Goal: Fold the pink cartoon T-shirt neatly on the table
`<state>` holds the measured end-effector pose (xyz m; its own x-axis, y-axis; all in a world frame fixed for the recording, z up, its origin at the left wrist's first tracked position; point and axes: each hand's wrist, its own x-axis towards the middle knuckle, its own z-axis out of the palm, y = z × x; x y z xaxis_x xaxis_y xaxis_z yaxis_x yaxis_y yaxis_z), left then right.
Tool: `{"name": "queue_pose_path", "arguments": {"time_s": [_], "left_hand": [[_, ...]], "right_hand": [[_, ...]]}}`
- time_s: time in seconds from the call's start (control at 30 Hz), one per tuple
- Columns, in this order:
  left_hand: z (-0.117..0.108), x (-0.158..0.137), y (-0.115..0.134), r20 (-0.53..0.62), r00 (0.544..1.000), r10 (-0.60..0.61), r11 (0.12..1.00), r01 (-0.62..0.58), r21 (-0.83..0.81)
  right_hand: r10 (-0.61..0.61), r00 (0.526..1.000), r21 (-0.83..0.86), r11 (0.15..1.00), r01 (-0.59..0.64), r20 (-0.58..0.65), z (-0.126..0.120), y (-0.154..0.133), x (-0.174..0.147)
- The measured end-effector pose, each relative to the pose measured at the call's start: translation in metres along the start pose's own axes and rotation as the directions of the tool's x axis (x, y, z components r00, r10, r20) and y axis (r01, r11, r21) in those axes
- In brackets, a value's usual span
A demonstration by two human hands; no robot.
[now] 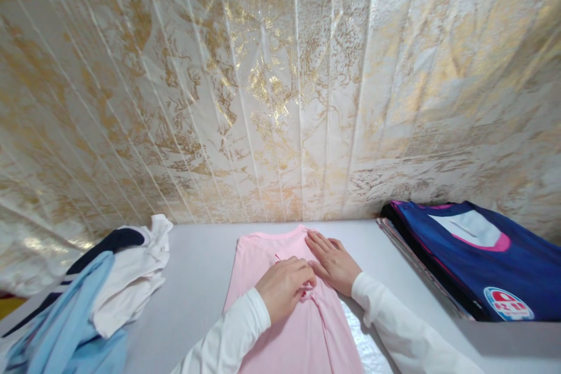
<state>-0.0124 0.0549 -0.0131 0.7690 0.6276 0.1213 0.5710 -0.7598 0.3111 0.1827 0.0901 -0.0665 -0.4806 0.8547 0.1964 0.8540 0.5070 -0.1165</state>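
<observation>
The left hand [284,287], wrist angled inward and fingers curled, pinches a fold of the pink shirt [302,333], spread mid-tabletop [193,280]; the right hand [336,264] rests flat, grasping nothing, on its upper right edge.

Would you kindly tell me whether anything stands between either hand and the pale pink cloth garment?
Nothing visible does: the left hand pinches a fold of the pale pink cloth garment, and the right hand lies directly on it.
</observation>
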Motion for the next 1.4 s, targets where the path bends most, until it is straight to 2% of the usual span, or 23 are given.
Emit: {"name": "queue_pose_path", "arguments": {"time_s": [0.5,0.67,0.9,1.13,1.4], "left_hand": [[0.010,-0.003,0.000,-0.069,0.997,0.044,0.996,-0.039,0.078],[0.010,-0.004,-0.003,-0.121,0.992,0.039,0.999,-0.038,0.011],[0.009,-0.009,-0.007,-0.118,0.990,0.079,0.997,-0.081,-0.011],[0.014,-0.013,-0.006,-0.147,0.989,0.027,0.984,-0.052,-0.172],[0.018,-0.021,0.009,-0.192,0.978,-0.078,0.993,0.058,-0.105]], "right_hand": [[0.010,1.000,0.014,1.000,-0.011,0.028,0.000,0.001,0.001],[0.017,1.000,0.014,1.000,-0.017,0.026,0.000,0.000,0.001],[0.007,1.000,0.016,1.000,-0.007,0.010,0.001,0.001,0.001],[0.020,0.999,0.014,1.000,-0.021,0.030,-0.003,-0.002,0.001],[0.012,1.000,0.013,1.000,-0.012,0.023,-0.001,0.000,0.001]]}}
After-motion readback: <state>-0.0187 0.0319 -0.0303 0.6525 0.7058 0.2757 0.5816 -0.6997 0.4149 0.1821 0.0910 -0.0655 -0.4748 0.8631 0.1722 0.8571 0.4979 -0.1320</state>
